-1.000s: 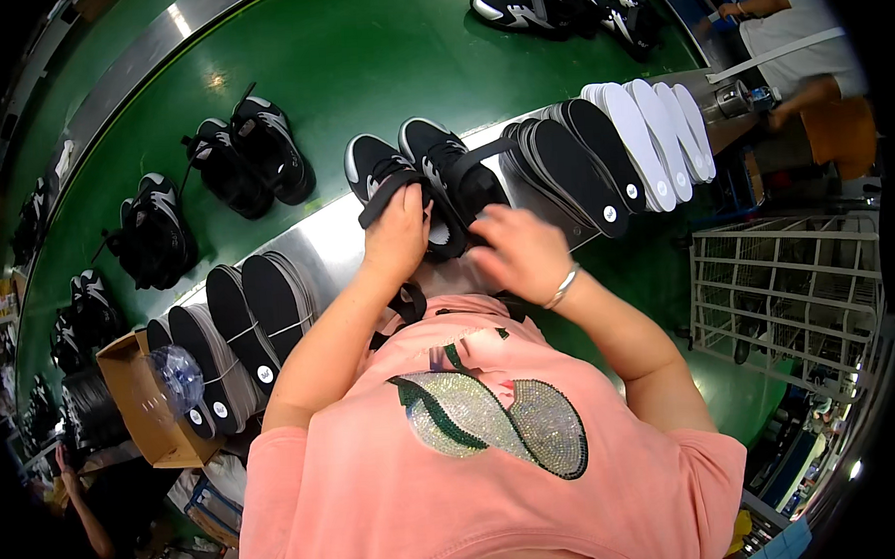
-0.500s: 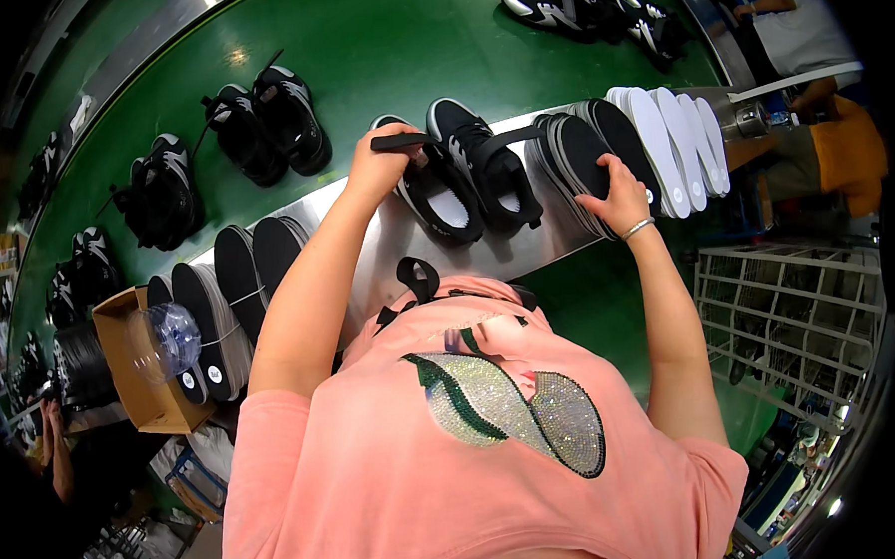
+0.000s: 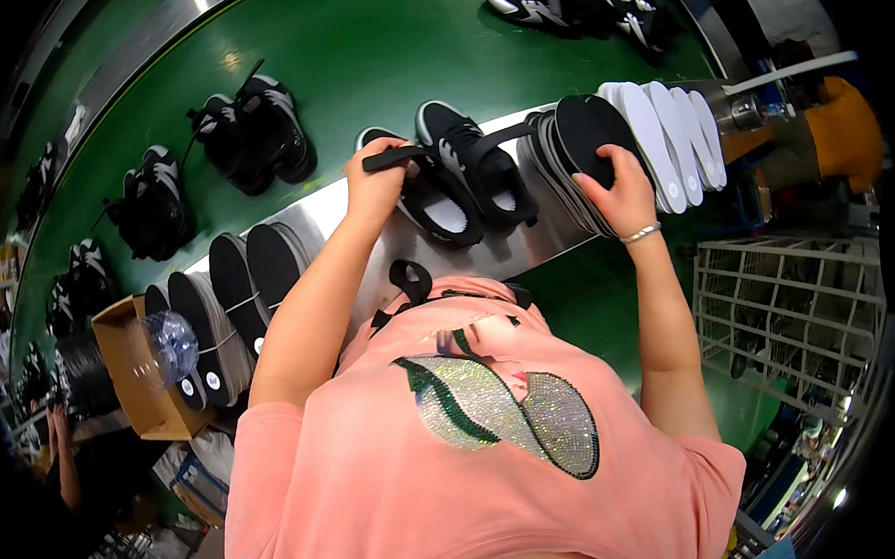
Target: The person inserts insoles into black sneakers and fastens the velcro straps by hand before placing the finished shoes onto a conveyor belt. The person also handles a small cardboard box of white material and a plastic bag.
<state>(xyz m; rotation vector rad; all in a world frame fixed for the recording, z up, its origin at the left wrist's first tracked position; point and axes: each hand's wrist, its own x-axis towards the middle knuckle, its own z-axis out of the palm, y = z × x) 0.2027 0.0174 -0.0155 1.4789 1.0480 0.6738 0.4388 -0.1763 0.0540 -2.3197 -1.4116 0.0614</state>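
A pair of black and grey shoes stands on the metal ledge in front of me, openings toward me. My left hand is closed at the left shoe, gripping its black strap; a pale lining shows inside. Beside it, the right shoe stands untouched, a strap sticking out to its right. My right hand pinches a black insole, its thumb on the near edge. This insole is tilted up against a stack of black-topped insoles.
White insoles line the ledge at right. Bundled black insoles and a cardboard box with clear plastic are at left. More shoes stand on the green belt. A white wire rack stands at right; a person in orange is beyond.
My right hand has closed on the black insole and drawn it up from the stack. My left hand stays on the strap. The whole view has shifted slightly.
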